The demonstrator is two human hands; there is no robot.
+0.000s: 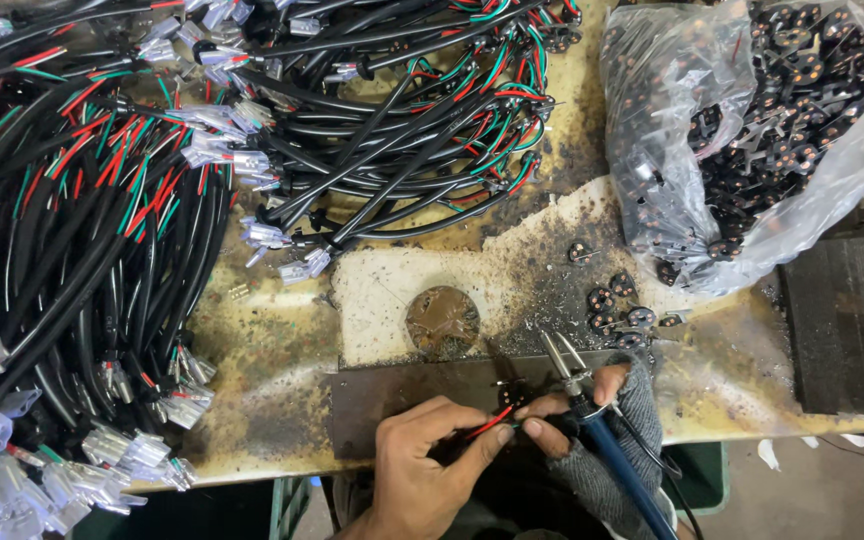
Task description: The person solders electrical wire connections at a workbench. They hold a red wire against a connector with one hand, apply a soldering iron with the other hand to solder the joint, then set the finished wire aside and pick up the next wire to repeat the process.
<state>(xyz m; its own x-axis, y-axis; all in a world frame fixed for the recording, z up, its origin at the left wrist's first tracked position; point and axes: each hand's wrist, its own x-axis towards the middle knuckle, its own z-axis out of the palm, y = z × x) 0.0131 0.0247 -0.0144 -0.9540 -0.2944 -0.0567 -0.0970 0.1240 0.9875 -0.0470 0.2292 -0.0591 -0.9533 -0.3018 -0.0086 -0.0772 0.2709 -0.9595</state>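
My left hand (422, 465) pinches the thin red and green wires (489, 424) of a black cable at the bench's near edge. My right hand (602, 415), in a grey fingerless glove, grips a soldering iron with a blue handle (620, 470). The iron's metal tip (557, 352) points up and away from me. A small black plug part (510, 392) sits between the two hands on a dark metal plate (392, 400), at the wire ends. The right fingertips touch the wires beside it.
Large bundles of black cables (82, 240) with red and green wires and clear connectors cover the left and top. A clear plastic bag (742, 130) of black plug parts lies top right, with loose ones (617, 305) below it. A round brown patch (442, 322) marks the stained bench.
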